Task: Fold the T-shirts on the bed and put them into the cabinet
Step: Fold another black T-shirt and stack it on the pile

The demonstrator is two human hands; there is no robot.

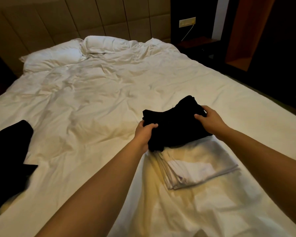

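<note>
Head view: my two bare arms reach out over the bed [96, 103]. Closest to me, a stack of folded white shirts [200, 168] lies on the sheet. A folded black shirt [176, 124] sits on the far end of that stack. My left hand [143, 132] grips the black shirt's left edge, thumb on top and fingers curled under. My right hand [210, 120] holds its right edge, and the fingers [204, 108] bend over the far corner. Off to my left, another black shirt [9, 156] lies loose and unfolded on the bed. Farther away are two white pillows [61, 55] by the padded headboard [85, 19]. Past the bed on the right stands the open wooden cabinet [244, 33].
</note>
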